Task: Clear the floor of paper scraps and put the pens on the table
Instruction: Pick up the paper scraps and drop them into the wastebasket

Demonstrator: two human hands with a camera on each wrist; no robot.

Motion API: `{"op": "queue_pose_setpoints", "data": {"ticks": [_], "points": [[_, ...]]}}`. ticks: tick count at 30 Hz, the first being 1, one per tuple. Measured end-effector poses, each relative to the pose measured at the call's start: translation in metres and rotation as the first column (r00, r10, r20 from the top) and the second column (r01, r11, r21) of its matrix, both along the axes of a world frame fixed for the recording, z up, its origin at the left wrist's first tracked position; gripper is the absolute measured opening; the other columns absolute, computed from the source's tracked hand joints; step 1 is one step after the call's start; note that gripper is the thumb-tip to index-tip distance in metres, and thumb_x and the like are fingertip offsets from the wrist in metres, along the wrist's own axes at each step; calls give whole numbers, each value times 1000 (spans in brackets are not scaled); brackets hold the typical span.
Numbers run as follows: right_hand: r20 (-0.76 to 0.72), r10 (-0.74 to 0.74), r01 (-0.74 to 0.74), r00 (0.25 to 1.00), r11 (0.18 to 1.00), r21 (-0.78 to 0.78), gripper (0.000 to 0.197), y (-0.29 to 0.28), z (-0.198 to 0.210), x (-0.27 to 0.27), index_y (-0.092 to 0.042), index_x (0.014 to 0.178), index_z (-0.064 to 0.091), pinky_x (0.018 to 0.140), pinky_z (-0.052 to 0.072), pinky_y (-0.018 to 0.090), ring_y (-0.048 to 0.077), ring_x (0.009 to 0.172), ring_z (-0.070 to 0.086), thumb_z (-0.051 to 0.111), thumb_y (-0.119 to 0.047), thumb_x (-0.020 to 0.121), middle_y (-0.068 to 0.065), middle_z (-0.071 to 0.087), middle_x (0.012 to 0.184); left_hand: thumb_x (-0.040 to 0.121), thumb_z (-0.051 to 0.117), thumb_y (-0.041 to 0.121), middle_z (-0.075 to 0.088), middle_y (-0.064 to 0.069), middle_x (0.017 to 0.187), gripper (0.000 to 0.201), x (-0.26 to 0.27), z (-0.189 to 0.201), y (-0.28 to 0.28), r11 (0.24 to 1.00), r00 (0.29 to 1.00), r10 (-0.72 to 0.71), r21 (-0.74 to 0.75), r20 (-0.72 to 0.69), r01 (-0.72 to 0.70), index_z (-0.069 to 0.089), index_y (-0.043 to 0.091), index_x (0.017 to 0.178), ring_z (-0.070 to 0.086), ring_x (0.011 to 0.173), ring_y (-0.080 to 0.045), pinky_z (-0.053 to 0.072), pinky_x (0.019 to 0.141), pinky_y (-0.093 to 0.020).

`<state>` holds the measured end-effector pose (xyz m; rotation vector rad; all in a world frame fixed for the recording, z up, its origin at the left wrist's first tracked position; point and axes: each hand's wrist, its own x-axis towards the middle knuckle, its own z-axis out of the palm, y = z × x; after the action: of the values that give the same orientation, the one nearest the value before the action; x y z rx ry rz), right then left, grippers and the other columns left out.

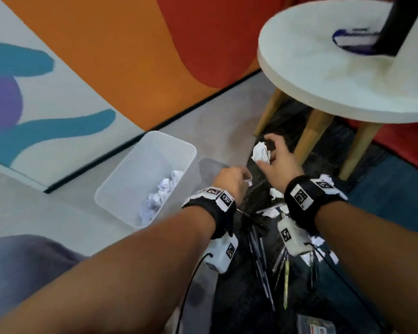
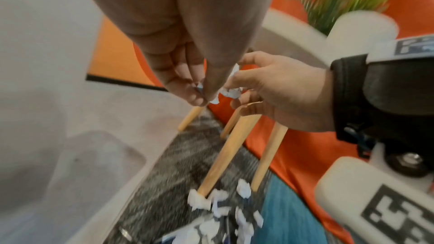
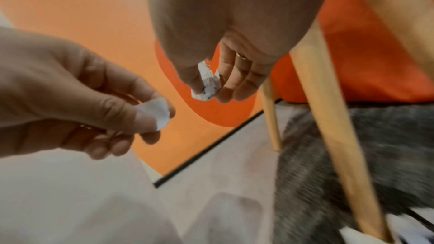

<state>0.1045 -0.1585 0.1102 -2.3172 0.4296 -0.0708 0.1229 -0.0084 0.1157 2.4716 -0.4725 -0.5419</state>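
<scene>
Far left, wall mural [image 1: 58, 80] in orange, teal, purple. Clear bin [image 1: 130, 186] on grey floor [image 1: 215, 112], crumpled paper [image 1: 163, 191] inside at its near end.

Left hand [image 1: 231, 183] just right of the bin, above the floor, thumb and fingers pinching a small scrap [image 3: 156, 112]; left wrist view shows the same scrap [image 2: 199, 87] at the fingertips. Hand raised, not touching the floor.

Right hand [image 1: 275, 160] just beside it, a bit farther out, fingers curled round a bigger crumpled scrap [image 1: 261, 153] with print on it; also visible in the right wrist view [image 3: 207, 83]. The two hands near each other, not touching.

Below the wrists, dark rug [image 1: 239, 297] with several pens [image 1: 263, 273] lying loose, one yellow-green pen [image 1: 286, 285] among them. More scraps [image 1: 275, 192] scattered on the rug around the right wrist and at the table legs [image 2: 225, 155].

Right, round white table [image 1: 336, 75] on wooden legs; something blue-rimmed [image 1: 352, 41] on top, blurred, cannot tell what. Dark post [image 1: 396, 22] crosses it.
</scene>
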Motion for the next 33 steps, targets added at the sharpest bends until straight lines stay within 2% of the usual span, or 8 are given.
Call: {"op": "queue_pose_setpoints", "data": {"ticks": [4, 7, 10, 14, 17, 22, 29, 33], "points": [[105, 120, -120, 987, 993, -2, 52, 50, 51, 9, -32, 133, 47, 91, 50, 35, 28, 102, 63, 63, -18, 86, 9, 66, 115, 92, 55, 15, 69, -8, 108, 20, 0, 64, 44, 994, 985, 102, -44, 141, -97, 67, 16, 108, 62, 102, -26, 45, 81, -26], [125, 186, -186, 975, 982, -17, 47, 90, 71, 9, -28, 131, 50, 90, 48, 31, 26, 102, 63, 64, -20, 86, 6, 66, 113, 90, 54, 15, 69, -10, 102, 19, 5, 88, 86, 981, 967, 189, -4, 170, -191, 67, 15, 103, 63, 97, -28, 43, 74, -26], [103, 233, -233, 967, 972, -11, 38, 125, 76, 9, -31, 122, 50, 80, 49, 29, 23, 90, 63, 62, -28, 85, 2, 66, 102, 92, 53, 18, 70, -9, 99, 17, 12, 91, 126, 952, 940, 281, 65, 195, -298, 67, 17, 102, 65, 93, -28, 45, 72, -27], [54, 271, -269, 961, 962, -41, 29, 160, 70, 13, -35, 107, 46, 76, 54, 37, 25, 82, 64, 63, -37, 83, 2, 68, 92, 93, 54, 19, 68, -10, 108, 19, 19, 78, 165, 909, 913, 362, 148, 190, -391, 66, 18, 107, 64, 98, -29, 42, 72, -26], [33, 272, -270, 962, 961, -51, 30, 175, 65, 18, -33, 106, 45, 77, 54, 37, 27, 82, 63, 63, -41, 83, 3, 66, 92, 91, 60, 19, 67, -10, 110, 17, 20, 69, 180, 888, 908, 386, 200, 162, -413, 66, 19, 106, 65, 95, -29, 49, 75, -29], [-77, 325, -328, 942, 945, -20, 42, 174, 55, 17, -32, 120, 50, 90, 50, 36, 20, 101, 60, 65, -46, 83, -3, 61, 114, 86, 62, 8, 63, -8, 119, 39, 16, 66, 188, 894, 944, 318, 302, 90, -330, 58, 18, 123, 62, 109, -25, 50, 93, -31], [-116, 177, -176, 977, 984, 13, 25, 119, 38, -10, -28, 109, 57, 86, 50, 33, 22, 97, 62, 56, -42, 88, -3, 67, 103, 87, 48, 16, 64, 2, 111, 28, -1, 92, 124, 963, 934, 173, 144, 314, -226, 62, 27, 109, 61, 101, -22, 50, 89, -34], [-262, 90, -91, 961, 996, 9, 12, 69, 11, -37, -29, 92, 60, 85, 51, 31, 25, 95, 63, 61, -39, 87, 4, 69, 100, 86, 51, 18, 63, 2, 106, 21, -20, 78, 66, 994, 961, 51, 82, 273, -76, 64, 27, 99, 61, 98, -23, 50, 85, -34]]}}
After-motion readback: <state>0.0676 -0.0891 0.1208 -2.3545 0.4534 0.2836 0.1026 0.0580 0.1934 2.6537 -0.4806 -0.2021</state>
